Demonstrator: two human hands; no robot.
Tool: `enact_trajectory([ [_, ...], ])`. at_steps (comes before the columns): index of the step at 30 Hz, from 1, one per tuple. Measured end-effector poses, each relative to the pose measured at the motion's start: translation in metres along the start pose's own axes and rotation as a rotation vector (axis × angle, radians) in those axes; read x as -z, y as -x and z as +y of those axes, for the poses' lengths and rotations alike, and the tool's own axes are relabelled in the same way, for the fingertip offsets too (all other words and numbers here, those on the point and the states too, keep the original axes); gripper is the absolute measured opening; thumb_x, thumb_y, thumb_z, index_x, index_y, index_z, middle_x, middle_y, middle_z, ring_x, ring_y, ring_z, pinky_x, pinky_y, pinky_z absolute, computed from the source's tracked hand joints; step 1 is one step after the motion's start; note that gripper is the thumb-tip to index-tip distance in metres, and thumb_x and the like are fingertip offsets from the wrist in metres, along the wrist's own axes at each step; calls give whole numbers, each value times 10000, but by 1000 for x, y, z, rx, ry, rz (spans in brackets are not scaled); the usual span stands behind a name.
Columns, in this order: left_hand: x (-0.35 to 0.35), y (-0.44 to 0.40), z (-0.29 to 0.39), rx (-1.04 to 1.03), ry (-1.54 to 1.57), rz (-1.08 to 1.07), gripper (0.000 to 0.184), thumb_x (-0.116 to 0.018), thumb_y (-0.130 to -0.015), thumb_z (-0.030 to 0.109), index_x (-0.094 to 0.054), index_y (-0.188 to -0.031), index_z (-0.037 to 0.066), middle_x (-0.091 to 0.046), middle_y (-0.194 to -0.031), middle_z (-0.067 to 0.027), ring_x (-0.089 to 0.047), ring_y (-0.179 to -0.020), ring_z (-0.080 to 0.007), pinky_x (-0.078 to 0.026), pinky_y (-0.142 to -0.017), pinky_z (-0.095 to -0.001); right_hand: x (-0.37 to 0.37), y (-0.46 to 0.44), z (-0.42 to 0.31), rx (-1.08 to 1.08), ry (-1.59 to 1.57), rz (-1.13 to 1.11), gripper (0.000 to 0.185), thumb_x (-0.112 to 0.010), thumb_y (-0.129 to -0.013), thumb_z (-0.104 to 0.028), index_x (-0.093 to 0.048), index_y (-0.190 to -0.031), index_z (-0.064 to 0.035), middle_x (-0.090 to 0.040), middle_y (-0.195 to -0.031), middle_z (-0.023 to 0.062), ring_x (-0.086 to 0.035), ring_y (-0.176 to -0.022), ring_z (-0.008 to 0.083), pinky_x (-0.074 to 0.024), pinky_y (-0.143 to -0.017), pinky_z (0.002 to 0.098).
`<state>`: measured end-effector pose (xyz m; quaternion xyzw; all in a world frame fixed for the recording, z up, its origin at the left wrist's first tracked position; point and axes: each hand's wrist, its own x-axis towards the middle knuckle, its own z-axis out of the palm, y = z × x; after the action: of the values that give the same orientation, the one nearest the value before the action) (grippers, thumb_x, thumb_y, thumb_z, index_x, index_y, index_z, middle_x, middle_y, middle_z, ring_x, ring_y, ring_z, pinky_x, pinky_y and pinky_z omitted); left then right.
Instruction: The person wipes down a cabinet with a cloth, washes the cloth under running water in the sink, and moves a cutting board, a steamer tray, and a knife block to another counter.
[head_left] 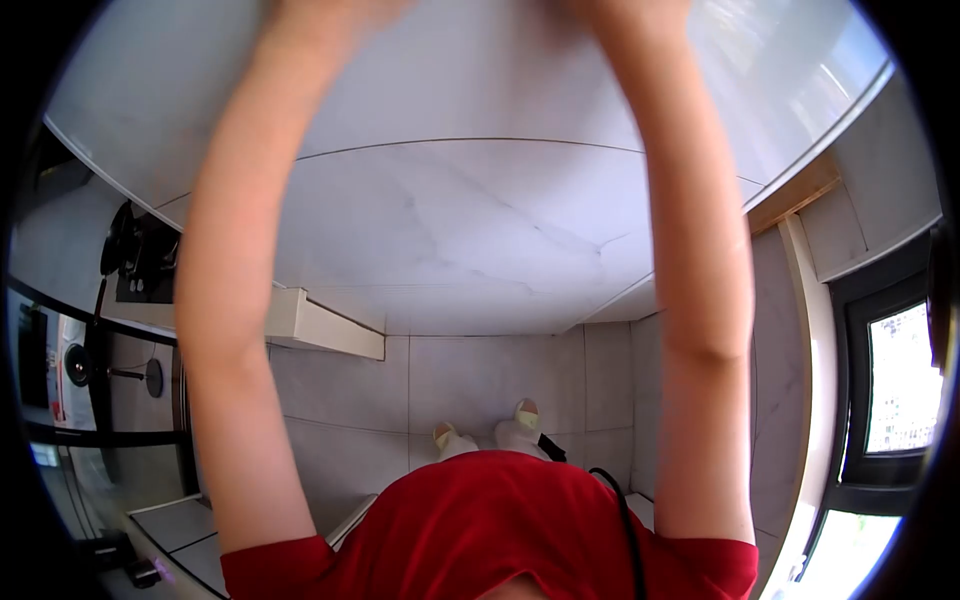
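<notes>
Both my arms reach up and forward against a white marbled tile wall (460, 220). My left hand (340, 15) is blurred at the top edge of the view, close to the tiles. Level with it on the other side, my right hand (635, 12) is smeared too and cut off by the frame, with a dark shadow on the tiles beside it. The fingers of both hands lie outside the picture or in blur, so whether they hold anything is hidden.
A pale ledge (325, 325) juts out low on the left. Farther left are a black stove-like object (145, 255) and dark-framed glass panels. A dark-framed window (900, 380) stands at the right. Below are floor tiles (350, 385) and a black cord (630, 530) against my red shirt.
</notes>
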<state>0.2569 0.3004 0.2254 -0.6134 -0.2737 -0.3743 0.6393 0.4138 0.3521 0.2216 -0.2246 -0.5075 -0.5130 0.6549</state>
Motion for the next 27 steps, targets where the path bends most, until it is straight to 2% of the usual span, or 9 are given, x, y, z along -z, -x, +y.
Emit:
enact_trajectory([
  [4,26,82,48,132,180,-240,609,-419,-830,267,-376,-1389,28,-376,-1419,-195,-325,-1345,-347,-227,-1064,-558,75,69,-49,-122,-75,-651,521,-409,-843,-287,-488,-1337,-142,-427,-1405,92,-328,-1304,343,18,-1101,595],
  [6,45,139,79,209,257,-370,594,-398,-866,319,-380,-1388,36,-385,-1408,-207,-332,-1332,-387,-247,-1029,-609,93,121,-71,-138,-221,-580,516,-434,-846,-335,-508,-1325,-158,-458,-1377,74,-374,-1263,320,23,-1091,616],
  [7,53,175,97,286,275,-439,528,-442,-830,322,-484,-1307,98,-434,-1406,-93,-312,-1372,-248,-241,-1069,-523,108,151,-85,-147,-217,-673,534,-446,-839,-357,-484,-1347,-199,-440,-1394,31,-380,-1258,285,6,-1087,627],
  [9,74,252,129,192,256,-635,578,-397,-889,357,-401,-1374,43,-423,-1380,-201,-314,-1346,-373,-233,-1036,-625,143,212,-111,-97,-203,-838,588,-497,-817,-394,-443,-1383,-245,-420,-1410,-17,-402,-1227,237,-96,-1076,635],
  [12,124,335,183,329,358,-989,534,-550,-828,259,-485,-1283,-12,-497,-1304,-189,-362,-1311,-327,-293,-1042,-535,195,289,-142,77,-389,-1112,613,-563,-807,-293,-428,-1396,-191,-404,-1408,-30,-432,-1149,212,-308,-999,559],
  [17,198,397,253,812,385,-1305,546,-543,-809,83,-393,-1298,-108,-275,-1447,-257,-243,-1374,-354,-194,-1133,-482,247,378,-201,426,-621,-1476,534,-492,-859,-248,-432,-1373,-115,-429,-1375,-22,-395,-1231,186,-244,-1113,423],
  [21,190,395,242,1221,265,-1065,551,-492,-896,91,-263,-1358,-105,-178,-1465,-293,-208,-1361,-427,-190,-1128,-489,218,366,-243,429,-692,-1400,478,-454,-882,-223,-453,-1345,-107,-472,-1343,-21,-382,-1274,144,-183,-1151,369],
  [24,159,366,161,1667,231,-521,556,-445,-945,100,-184,-1381,-128,-108,-1480,-314,-170,-1372,-434,-178,-1128,-476,141,268,-275,443,-717,-1160,476,-458,-886,-243,-457,-1342,-108,-477,-1350,-15,-391,-1280,126,-158,-1162,349],
  [27,149,336,35,1467,60,-342,540,-371,-983,206,-201,-1359,-143,-28,-1500,-298,-115,-1388,-431,-168,-1130,-443,63,149,-313,464,-658,-844,508,-455,-901,-265,-411,-1378,-98,-445,-1395,7,-360,-1316,150,-137,-1170,369],
])
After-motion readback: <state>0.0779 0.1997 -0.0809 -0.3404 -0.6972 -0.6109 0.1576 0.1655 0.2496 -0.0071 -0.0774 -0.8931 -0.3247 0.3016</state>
